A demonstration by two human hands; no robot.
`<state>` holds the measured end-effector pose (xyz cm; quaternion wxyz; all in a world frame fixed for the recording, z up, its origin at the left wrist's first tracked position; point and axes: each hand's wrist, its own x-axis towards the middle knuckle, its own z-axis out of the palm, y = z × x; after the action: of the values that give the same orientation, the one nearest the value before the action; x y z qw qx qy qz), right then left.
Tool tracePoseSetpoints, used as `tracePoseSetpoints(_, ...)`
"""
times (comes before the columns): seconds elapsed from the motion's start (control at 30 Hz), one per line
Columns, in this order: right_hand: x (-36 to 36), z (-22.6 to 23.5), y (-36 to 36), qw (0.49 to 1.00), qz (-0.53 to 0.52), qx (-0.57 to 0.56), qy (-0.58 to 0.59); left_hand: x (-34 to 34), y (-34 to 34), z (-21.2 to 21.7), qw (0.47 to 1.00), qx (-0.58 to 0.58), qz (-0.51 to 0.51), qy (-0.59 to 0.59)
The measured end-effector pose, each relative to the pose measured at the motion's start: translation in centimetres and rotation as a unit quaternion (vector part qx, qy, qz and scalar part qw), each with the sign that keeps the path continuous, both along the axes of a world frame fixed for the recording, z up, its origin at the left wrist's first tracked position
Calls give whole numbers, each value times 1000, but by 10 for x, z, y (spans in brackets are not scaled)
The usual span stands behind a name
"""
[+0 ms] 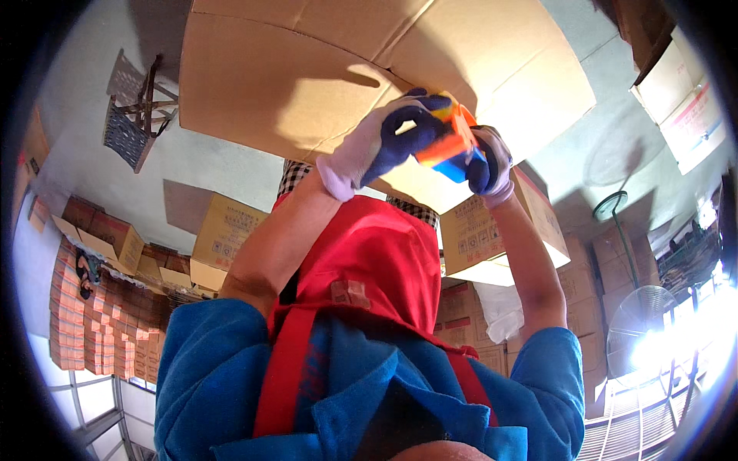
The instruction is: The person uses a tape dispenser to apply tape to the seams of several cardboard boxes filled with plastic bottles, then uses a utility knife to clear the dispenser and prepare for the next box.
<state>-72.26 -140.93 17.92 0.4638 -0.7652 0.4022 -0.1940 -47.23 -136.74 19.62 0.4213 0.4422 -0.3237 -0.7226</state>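
Observation:
My left hand [388, 138], in a white and dark-blue work glove, curls its thumb and fingers round one side of a small orange, blue and yellow object [455, 137]. On the other side of it my right hand [493, 160], gloved alike, grips it too. The object is smeared and partly covered by the fingers, so I cannot tell its kind. Both hands are raised over a large creased cardboard sheet [523, 65], and their shadows fall on it.
Brown cardboard boxes [492, 230] stand close by my right arm, with another box [227, 230] beside my left. A folding stool [138, 123] is on the floor at left. At right stands a fan [642, 330]. Orange stacks [100, 315] rise at the far left.

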Motion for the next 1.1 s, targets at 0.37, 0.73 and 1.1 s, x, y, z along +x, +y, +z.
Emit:
tracePoseSetpoints(0.37, -19, -9, 6, 997, 71, 27, -28, 38, 19, -29, 962, 236, 137, 18)
tracePoseSetpoints(0.73, -62, -9, 26, 968, 239, 17, 78, -8, 18, -22, 926, -120, -96, -345)
tracePoseSetpoints(1.1, -72, -12, 42, 960, 257, -66, 92, -63, 52, 56, 962, 269, 21, 49)
